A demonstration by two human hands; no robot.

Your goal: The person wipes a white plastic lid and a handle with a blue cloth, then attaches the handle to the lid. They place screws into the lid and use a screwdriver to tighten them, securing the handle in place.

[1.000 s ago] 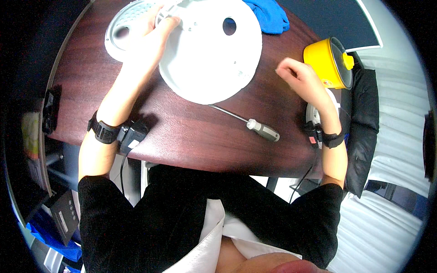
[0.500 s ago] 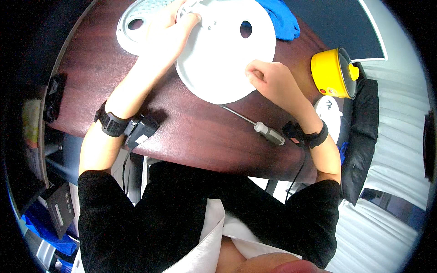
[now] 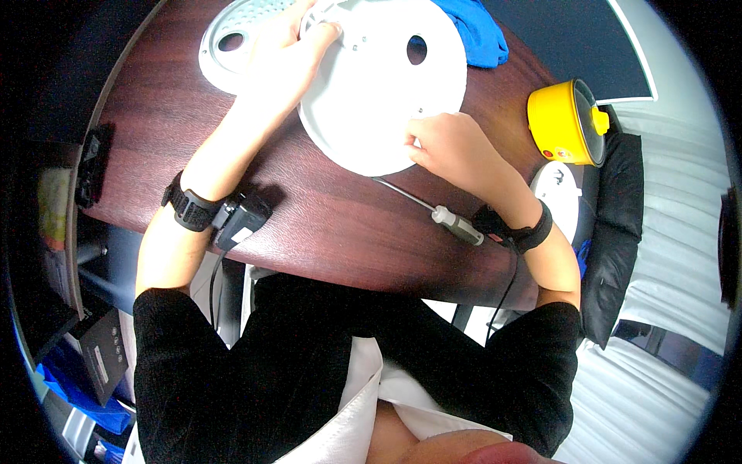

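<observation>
A large white round panel (image 3: 363, 116) with one oval hole and several small screw holes lies at the far middle of the table. My left hand (image 3: 297, 46) grips its far left part, the thumb on the white surface and the other fingers partly out of sight. Over the panel's near right edge is my right hand (image 3: 452, 147), closed in a pinch; whatever its fingertips hold, if anything, is hidden. Just below the panel lies a screwdriver (image 3: 457, 225) with a grey and white handle, its shaft pointing at the panel's near edge.
Behind my left wrist sits a second pale round part (image 3: 212, 54) with perforations. A blue cloth (image 3: 479, 35) lies at the far right. Toward the right edge stand a yellow pot (image 3: 553, 124) with a lid and a white object (image 3: 558, 182). Cables hang from both wrist-worn devices.
My right hand has shifted a little left and nearer to me over the panel, uncovering a small hole near its right edge. My left hand stays in place.
</observation>
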